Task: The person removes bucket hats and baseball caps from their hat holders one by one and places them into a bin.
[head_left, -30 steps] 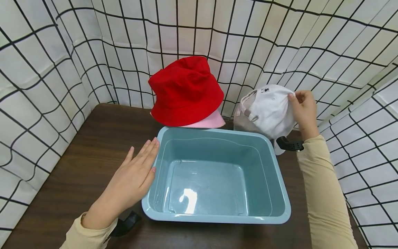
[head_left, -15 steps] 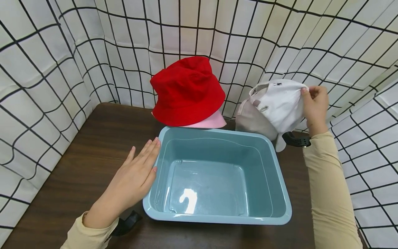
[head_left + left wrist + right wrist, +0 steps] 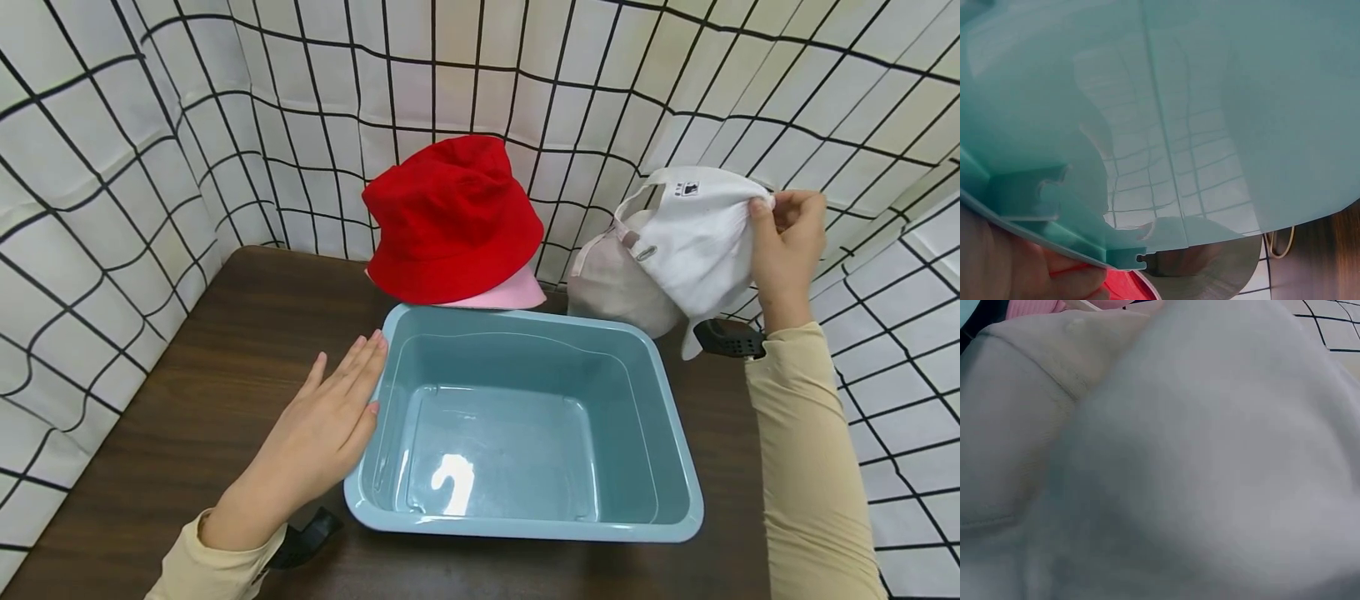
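A white baseball cap (image 3: 701,229) with an adjustable back strap hangs from my right hand (image 3: 793,242), whose thumb and fingers pinch its crown. Behind and below it a light grey-beige cap (image 3: 626,287) sits at the back of the table, partly covered by the white one. The white cloth (image 3: 1210,450) fills most of the right wrist view, with the beige cap (image 3: 1016,425) at its left. My left hand (image 3: 315,429) lies with straight fingers along the left rim of a blue plastic basin (image 3: 525,530). In the left wrist view the fingers (image 3: 1072,281) show beneath the basin's rim.
A red bucket hat (image 3: 453,221) sits on top of a pink hat (image 3: 502,292) behind the basin. All this is on a dark wooden table (image 3: 195,367), with white, black-gridded cloth (image 3: 300,100) around its back and sides.
My right hand has lifted the white cap up and to the right, away from the beige cap, which now shows more. The left hand stays at the basin's rim.
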Demonstrator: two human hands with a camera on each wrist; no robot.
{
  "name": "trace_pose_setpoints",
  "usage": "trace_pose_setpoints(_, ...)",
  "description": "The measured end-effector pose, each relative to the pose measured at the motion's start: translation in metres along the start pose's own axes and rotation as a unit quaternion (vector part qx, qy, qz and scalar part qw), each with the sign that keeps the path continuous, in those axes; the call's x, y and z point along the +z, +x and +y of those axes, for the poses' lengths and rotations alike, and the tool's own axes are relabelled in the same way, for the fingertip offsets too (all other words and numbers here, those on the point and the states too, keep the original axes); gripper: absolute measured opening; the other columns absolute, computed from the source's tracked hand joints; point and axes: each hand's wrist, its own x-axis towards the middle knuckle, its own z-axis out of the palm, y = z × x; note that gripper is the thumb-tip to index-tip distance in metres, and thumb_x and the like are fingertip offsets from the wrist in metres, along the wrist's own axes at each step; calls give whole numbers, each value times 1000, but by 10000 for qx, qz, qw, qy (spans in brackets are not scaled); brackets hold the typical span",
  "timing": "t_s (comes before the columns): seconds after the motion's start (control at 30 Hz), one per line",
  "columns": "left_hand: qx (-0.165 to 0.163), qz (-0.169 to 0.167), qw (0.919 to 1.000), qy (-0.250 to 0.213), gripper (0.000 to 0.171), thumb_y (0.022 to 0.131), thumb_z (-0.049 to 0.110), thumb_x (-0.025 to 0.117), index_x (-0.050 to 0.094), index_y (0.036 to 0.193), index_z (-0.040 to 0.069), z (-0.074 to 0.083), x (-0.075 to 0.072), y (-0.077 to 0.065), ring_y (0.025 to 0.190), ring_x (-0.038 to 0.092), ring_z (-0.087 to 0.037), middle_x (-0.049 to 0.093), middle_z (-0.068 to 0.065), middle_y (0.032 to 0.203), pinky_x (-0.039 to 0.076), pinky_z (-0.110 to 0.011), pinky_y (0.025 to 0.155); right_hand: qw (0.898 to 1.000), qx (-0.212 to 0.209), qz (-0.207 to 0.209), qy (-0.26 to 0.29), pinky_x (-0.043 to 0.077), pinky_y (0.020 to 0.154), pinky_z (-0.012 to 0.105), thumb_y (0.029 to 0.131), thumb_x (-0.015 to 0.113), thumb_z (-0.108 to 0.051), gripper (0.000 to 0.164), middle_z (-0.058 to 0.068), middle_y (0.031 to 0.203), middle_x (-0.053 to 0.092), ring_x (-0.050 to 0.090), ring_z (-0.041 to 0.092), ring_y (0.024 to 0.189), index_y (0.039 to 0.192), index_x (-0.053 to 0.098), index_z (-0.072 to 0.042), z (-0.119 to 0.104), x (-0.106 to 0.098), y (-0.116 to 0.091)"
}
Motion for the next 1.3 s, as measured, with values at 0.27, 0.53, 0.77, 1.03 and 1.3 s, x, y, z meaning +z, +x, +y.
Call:
trace_pose_setpoints(0.27,18,60,10000,-31,63,93,19,49,25,148,-1,1,0,0,139,24,-32,26,-15,152,12,-58,109,9988,-44,-93,486,39,75,20,88,65,-10,22,-5,88,55,51,6,83,100,51,-20,-12,-5,-3)
trace_pose_setpoints(0.53,34,61,10000,-38,62,93,18,49,24,148,-1,1,0,0,140,23,-32,26,-15,152,12,-58,110,9819,165,-276,1869,47,74,16,75,73,8,38,5,88,60,55,12,82,109,66,-8,-28,-15,-7)
trace_pose_setpoints(0.77,15,67,10000,-58,62,93,18,49,26,147,-1,1,0,1,139,23,-33,26,-15,152,12,-59,109,9701,7,-520,2371,48,76,17,74,73,10,30,8,92,65,56,15,84,103,70,0,-39,-21,-13)
trace_pose_setpoints(1.03,24,77,9999,-93,62,93,18,49,25,148,0,0,1,0,140,23,-32,25,-14,152,13,-59,109,9615,-480,-731,2607,48,71,17,75,71,11,28,11,91,64,55,15,81,103,68,6,-50,-30,-24)
trace_pose_setpoints(1.3,-32,45,9999,-131,63,93,19,49,25,148,1,0,1,0,140,22,-33,25,-14,152,12,-60,109,9514,-635,-884,2881,52,74,20,70,71,18,33,17,94,66,58,21,84,102,64,13,-66,-37,-36)
